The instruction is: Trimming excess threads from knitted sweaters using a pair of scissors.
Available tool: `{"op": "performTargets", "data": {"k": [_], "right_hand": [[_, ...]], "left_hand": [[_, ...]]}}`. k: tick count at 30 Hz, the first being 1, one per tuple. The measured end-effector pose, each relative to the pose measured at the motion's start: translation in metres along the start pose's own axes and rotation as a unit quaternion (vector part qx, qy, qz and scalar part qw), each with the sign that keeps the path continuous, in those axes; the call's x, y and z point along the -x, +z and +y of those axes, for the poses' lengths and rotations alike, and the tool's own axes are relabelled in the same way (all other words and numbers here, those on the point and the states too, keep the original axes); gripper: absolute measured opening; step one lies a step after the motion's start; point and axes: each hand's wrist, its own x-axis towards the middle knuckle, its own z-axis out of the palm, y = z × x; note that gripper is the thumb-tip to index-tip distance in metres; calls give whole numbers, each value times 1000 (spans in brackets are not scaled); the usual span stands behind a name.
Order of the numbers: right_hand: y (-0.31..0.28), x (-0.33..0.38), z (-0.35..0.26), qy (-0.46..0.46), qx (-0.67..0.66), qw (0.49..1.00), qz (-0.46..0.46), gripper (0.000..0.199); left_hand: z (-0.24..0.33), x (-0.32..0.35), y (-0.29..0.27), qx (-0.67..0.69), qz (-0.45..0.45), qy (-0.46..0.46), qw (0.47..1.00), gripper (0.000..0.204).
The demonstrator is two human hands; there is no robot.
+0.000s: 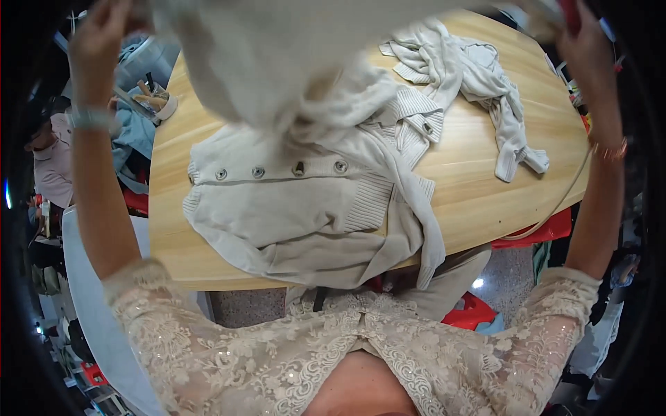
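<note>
Both my arms are raised, with an off-white knit garment (pixel 257 62) stretched between them above the table; it is smeared by motion. My left hand (pixel 103 31) grips its left end at the upper left. At the upper right my right hand (pixel 583 41) grips the other end, and something red (pixel 571 15) shows at its fingers, too cut off to name. Beneath lies a cream buttoned cardigan (pixel 277 201), spread sideways with one sleeve (pixel 423 236) trailing near the front edge. The raised cloth hides part of it.
Another cream knit piece (pixel 479 76) lies crumpled at the far right of the wooden table (pixel 513 201). A white tub of tools (pixel 163 104) stands at the left edge. A cable (pixel 555 211) hangs by the right edge. Another person (pixel 54 156) is at far left.
</note>
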Motion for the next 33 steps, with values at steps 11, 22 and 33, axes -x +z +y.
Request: {"op": "performTargets", "data": {"k": [11,22,33], "right_hand": [[0,174,13,184,-344,739,-550,29],[123,244,37,170,-334,812,-448,47],[112,269,2,104,-183,910,-357,24]], "left_hand": [[57,248,-52,329,36,-455,826,21],[-75,304,36,172,-181,-407,878,52],[-69,270,54,100,-351,-270,891,56]]}}
